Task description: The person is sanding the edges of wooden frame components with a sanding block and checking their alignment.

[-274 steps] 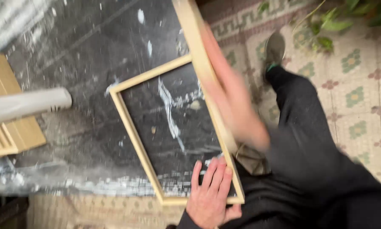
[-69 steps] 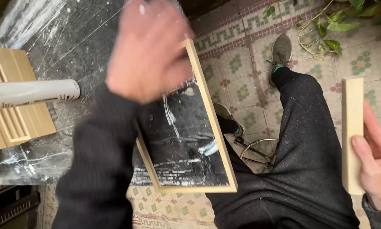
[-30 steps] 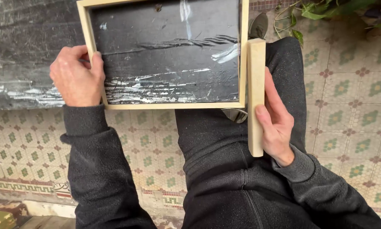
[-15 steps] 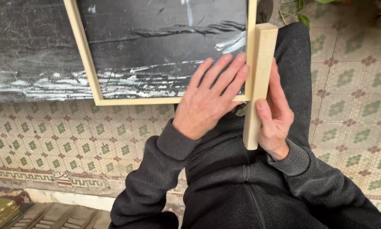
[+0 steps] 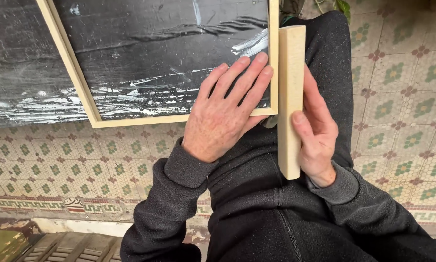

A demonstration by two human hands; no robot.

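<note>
The left hand (image 5: 223, 114) lies flat and open, fingers stretched, on the lower right corner of the wooden frame (image 5: 77, 80). It presses down and grips nothing. The right hand (image 5: 317, 133) is closed around a pale wooden block (image 5: 291, 97); the thumb lies on the front face and the fingers are behind it. The block stands upright in the picture, and its long edge touches the outer side of the frame's right bar.

The frame fills the upper middle of the picture. Most of it rests on the dark table (image 5: 14, 63), which is streaked with white, but its lower right corner hangs past the table edge, over the person's dark trousers (image 5: 334, 53) and the patterned tile floor (image 5: 58, 160).

I think the main risk comes from this overhanging corner. If the block pushes sideways harder than the flat palm holds, the frame may slide or turn on the smooth table. The thin bars could also bend or open at the corner joint, since nothing supports them from below there. The left fingertips (image 5: 261, 60) lie just beside the bar where the block touches, so a slip of the block could pinch them. If the right hand loosens its hold, the block would probably fall on the leg or the floor.
</note>
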